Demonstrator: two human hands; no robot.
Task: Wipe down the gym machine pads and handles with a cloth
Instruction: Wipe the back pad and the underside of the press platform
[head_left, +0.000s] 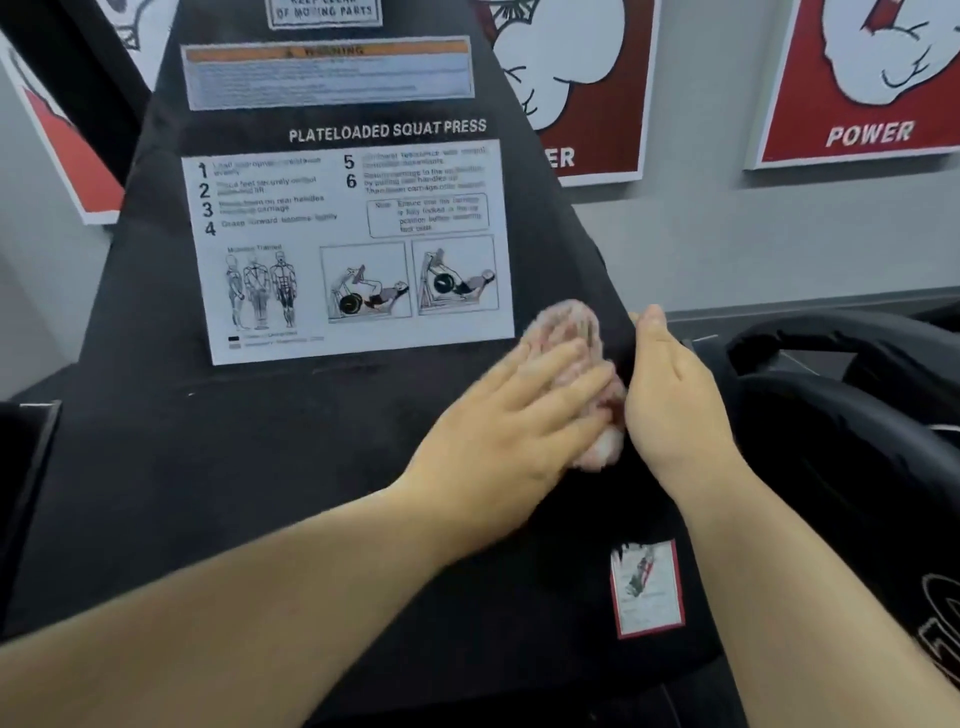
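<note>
- Black matte panel (208, 467) of the squat press machine fills the middle of the view and slopes up and away.
- A pinkish-white cloth (569, 325) lies bunched on this panel, near its right edge, just below the lower right corner of the white instruction placard (353, 249).
- The left hand (511, 431) lies flat on the cloth and presses it against the panel. Its fingers are straight and slightly spread, not curled round the fabric.
- The right hand (672, 400) stands on its edge just right of the cloth, against its side. Its fingers are straight and together, holding nothing visible, and the thumb is hidden.
- A blurred orange-topped warning label (327, 73) sits above the placard.
- A small red-bordered sticker (647, 587) sits low on the panel, between the two forearms.
- Black padded bars (831, 338) curve at the right.
- Red-and-white posters (862, 78) hang on the grey wall behind, one reading POWER.
</note>
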